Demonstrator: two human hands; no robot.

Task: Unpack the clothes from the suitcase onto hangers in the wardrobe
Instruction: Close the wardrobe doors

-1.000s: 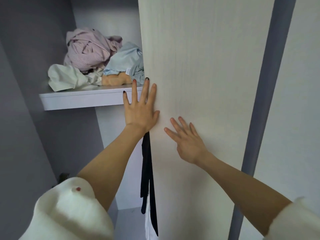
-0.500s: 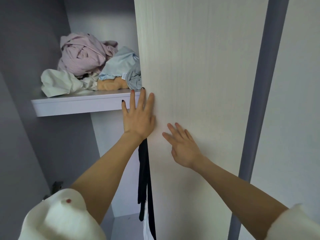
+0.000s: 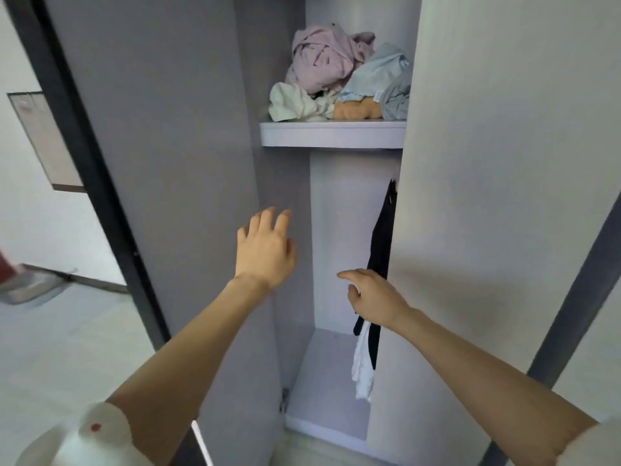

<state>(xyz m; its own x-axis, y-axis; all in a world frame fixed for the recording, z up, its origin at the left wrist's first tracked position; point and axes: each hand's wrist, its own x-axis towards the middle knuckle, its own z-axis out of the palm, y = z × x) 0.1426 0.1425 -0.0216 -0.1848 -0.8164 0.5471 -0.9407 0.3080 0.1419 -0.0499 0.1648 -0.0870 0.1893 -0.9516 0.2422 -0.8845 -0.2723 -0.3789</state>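
The wardrobe's narrow compartment stands open in front of me. On its shelf (image 3: 332, 134) lies a crumpled pile: a pink striped garment (image 3: 322, 57), a light blue one (image 3: 379, 75), a pale white one (image 3: 289, 104) and a tan piece (image 3: 358, 111). Below the shelf hangs a dark garment (image 3: 381, 237) with a white one (image 3: 363, 364) under it, both partly hidden by the pale door panel (image 3: 487, 196). My left hand (image 3: 265, 247) is raised with fingers spread, touching nothing. My right hand (image 3: 373, 297) hovers, loosely curled, in front of the dark garment.
A grey side panel (image 3: 151, 163) and a dark frame post (image 3: 100, 203) bound the opening on the left. Beyond them is pale floor (image 3: 67, 331) with a red and grey object (image 3: 20, 280) at the far left edge. No suitcase or hangers are in view.
Both hands have come off the pale door panel. That panel now sits further right, and more of the compartment below the shelf shows. My view has swung left.
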